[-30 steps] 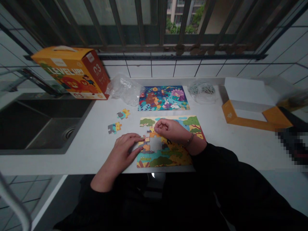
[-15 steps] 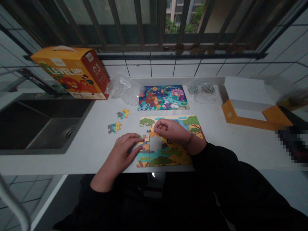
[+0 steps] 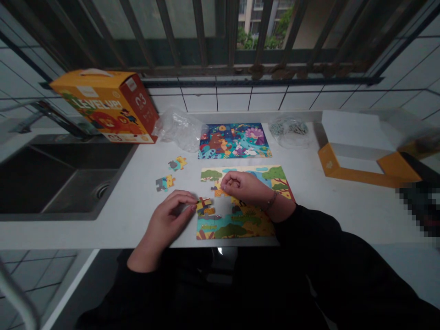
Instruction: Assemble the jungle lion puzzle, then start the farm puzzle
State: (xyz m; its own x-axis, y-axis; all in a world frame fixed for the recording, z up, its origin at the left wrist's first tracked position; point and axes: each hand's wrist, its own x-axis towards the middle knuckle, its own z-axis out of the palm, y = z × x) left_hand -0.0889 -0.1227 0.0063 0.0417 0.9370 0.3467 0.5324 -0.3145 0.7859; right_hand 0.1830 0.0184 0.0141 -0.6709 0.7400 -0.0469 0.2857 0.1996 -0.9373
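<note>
At the left edge of the animal jigsaw puzzle (image 3: 237,230), my left hand (image 3: 172,215) pinches a puzzle piece (image 3: 204,204) between thumb and fingers. The piece is yellow and brown and overlaps the puzzle's left side. My right hand (image 3: 244,187) is closed above the puzzle's upper middle, its fingers curled. An orange and yellow piece (image 3: 217,190) shows beside its fingertips; whether they grip it is hidden. White counter shows through a gap between the hands. Two loose joined-looking bits, one upper (image 3: 178,163) and one lower (image 3: 165,183), lie to the left.
Behind lies a finished dark-blue animal puzzle (image 3: 234,140), with a crumpled clear bag (image 3: 178,128) left of it and a clear bag of pieces (image 3: 289,132) right. An orange box (image 3: 106,107) stands by the sink (image 3: 65,216). An open carton (image 3: 364,172) sits at right.
My left hand has drawn slightly left and down; the piece at its fingertips now sits tilted, showing different colours. My right hand stays almost where it was. The view has shifted slightly.
</note>
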